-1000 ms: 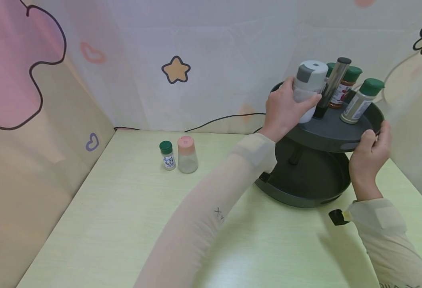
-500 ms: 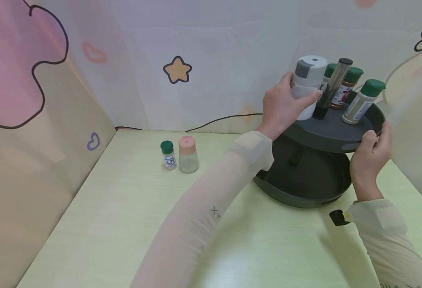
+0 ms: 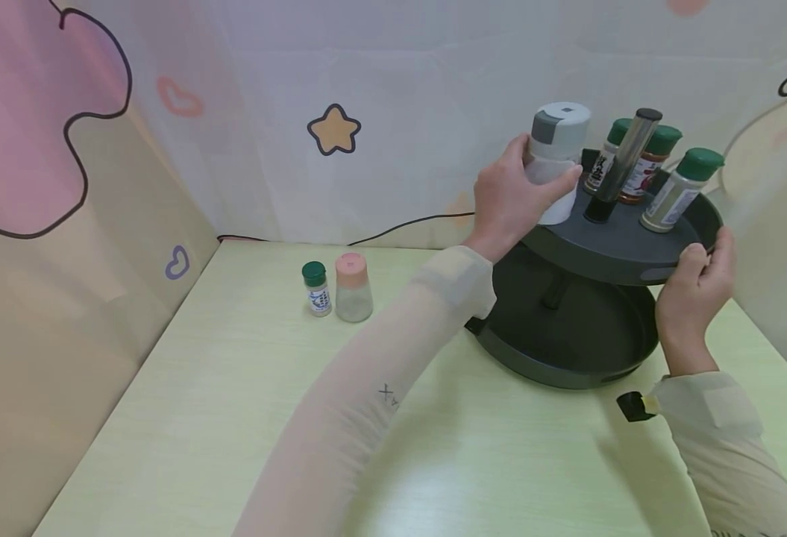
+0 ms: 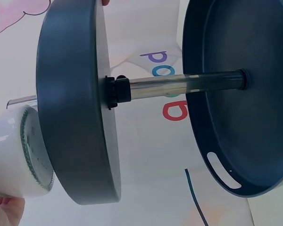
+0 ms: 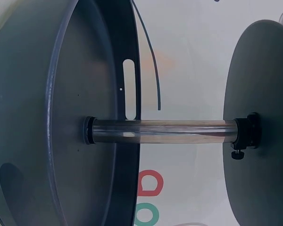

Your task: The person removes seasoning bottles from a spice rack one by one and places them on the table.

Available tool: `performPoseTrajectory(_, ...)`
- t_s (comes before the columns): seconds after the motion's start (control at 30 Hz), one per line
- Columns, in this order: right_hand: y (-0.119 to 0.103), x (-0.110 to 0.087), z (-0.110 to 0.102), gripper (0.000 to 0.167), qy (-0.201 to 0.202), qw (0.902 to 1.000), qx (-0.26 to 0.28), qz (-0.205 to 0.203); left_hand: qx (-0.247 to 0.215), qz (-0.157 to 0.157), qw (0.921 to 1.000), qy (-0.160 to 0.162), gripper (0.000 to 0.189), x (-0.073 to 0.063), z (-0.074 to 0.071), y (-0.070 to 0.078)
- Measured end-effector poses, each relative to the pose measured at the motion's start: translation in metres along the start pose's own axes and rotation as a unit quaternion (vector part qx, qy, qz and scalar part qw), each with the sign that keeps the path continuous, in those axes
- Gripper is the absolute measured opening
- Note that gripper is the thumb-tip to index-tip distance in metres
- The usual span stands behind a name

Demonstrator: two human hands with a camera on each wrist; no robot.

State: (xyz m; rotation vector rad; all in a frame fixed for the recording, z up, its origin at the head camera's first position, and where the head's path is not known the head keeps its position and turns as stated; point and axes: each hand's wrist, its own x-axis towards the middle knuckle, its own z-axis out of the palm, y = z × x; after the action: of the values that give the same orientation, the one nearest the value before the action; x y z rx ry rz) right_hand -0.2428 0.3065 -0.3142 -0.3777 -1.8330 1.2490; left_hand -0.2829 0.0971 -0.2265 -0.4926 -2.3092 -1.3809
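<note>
My left hand [image 3: 510, 195] grips a white bottle [image 3: 557, 160] with a grey-patched lid at the left rim of the upper tray [image 3: 621, 242] of a black two-tier rack. In the left wrist view the bottle's round base [image 4: 37, 150] shows beside that tray's outer wall. My right hand [image 3: 697, 294] holds the upper tray's right rim, thumb on top. On this tray stand a green-capped jar [image 3: 675, 195], a red-labelled jar [image 3: 640, 173] and another green-capped jar [image 3: 603, 160], around the metal pole [image 3: 628, 160]. Below is the lower tray [image 3: 568, 335], its bare floor showing.
On the table [image 3: 218, 388], left of the rack, stand a small green-capped jar [image 3: 317, 289] and a pink-capped glass shaker [image 3: 353, 289]. A black cable [image 3: 406, 224] runs along the base of the back curtain. A side curtain borders the table's left edge.
My left hand has lifted the white bottle slightly and carried it left, away from the pole, uncovering the rear green-capped jar. My right hand keeps its hold on the tray rim.
</note>
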Motion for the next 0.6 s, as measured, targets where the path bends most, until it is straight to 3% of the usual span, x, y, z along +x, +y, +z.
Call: performPoseTrajectory(0.6,-0.002,-0.002,-0.002,0.048,-0.012,0.9999,-0.010,0.003,0.002,0.031,0.9989,0.036,0.050,-0.009,-0.008,-0.018)
